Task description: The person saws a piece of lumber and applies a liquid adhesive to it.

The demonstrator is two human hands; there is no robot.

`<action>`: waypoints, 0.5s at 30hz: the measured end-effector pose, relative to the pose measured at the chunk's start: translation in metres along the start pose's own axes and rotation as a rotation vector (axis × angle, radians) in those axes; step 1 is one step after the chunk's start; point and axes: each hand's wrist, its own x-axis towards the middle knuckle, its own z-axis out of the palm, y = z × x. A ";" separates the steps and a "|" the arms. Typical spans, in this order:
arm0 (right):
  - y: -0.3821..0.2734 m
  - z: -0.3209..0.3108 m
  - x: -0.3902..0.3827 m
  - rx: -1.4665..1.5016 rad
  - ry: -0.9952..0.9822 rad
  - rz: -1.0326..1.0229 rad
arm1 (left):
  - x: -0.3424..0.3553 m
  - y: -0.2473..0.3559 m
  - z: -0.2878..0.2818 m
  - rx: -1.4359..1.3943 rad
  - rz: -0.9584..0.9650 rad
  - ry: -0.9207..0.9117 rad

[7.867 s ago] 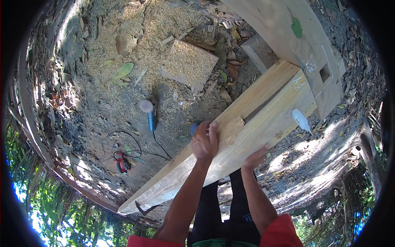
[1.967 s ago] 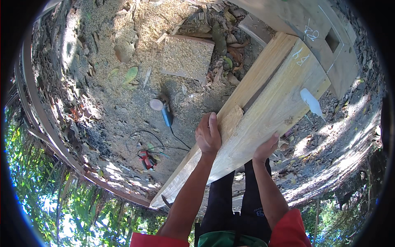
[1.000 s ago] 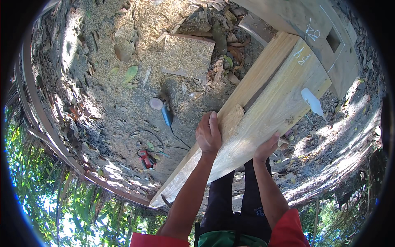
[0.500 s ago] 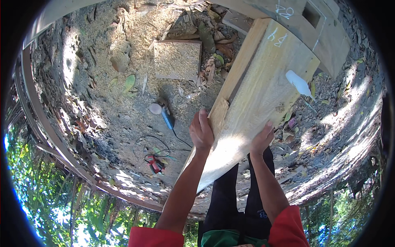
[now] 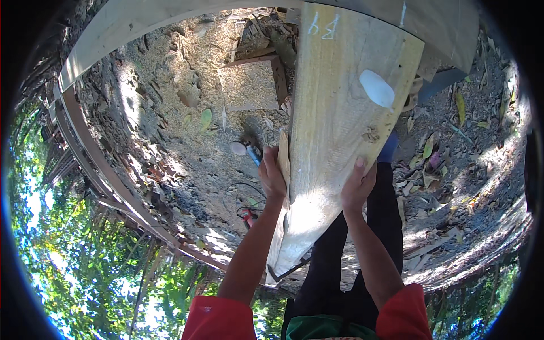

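My left hand [image 5: 272, 174] grips the left edge of a long pale timber board [image 5: 334, 124] with chalk marks at its far end; a thin split strip [image 5: 283, 139] runs along that edge. My right hand [image 5: 358, 184] grips the right edge, thumb on the face. A white oblong object [image 5: 377, 89] lies on the board's upper right part. A black angled metal piece [image 5: 289, 272] is at the board's near end. Just beyond my left hand, a blue angle grinder [image 5: 252, 156] lies on the ground, partly hidden by that hand.
A red power tool [image 5: 246, 216] with cords lies lower left. A square wood offcut [image 5: 249, 85] sits among sawdust and leaves. A large panel [image 5: 447, 31] spans the upper right, a curved-looking plank [image 5: 96, 153] the left. My legs are beneath the board.
Both hands have swung the board so its far end moved up and leftward, now pointing nearly straight away from me. The view has shifted, and the red tool is mostly behind my left arm.
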 end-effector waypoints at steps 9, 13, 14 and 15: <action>-0.006 -0.003 0.003 0.004 0.020 -0.051 | 0.000 -0.002 0.003 -0.342 -0.117 -0.059; -0.009 0.000 -0.001 -0.027 -0.003 -0.039 | 0.000 -0.002 -0.009 -0.176 -0.030 -0.078; -0.008 -0.002 -0.001 -0.049 -0.011 -0.045 | -0.001 0.000 -0.007 -0.137 -0.008 -0.081; -0.007 -0.002 0.000 -0.044 -0.005 -0.036 | -0.002 0.002 -0.005 -0.098 0.013 -0.081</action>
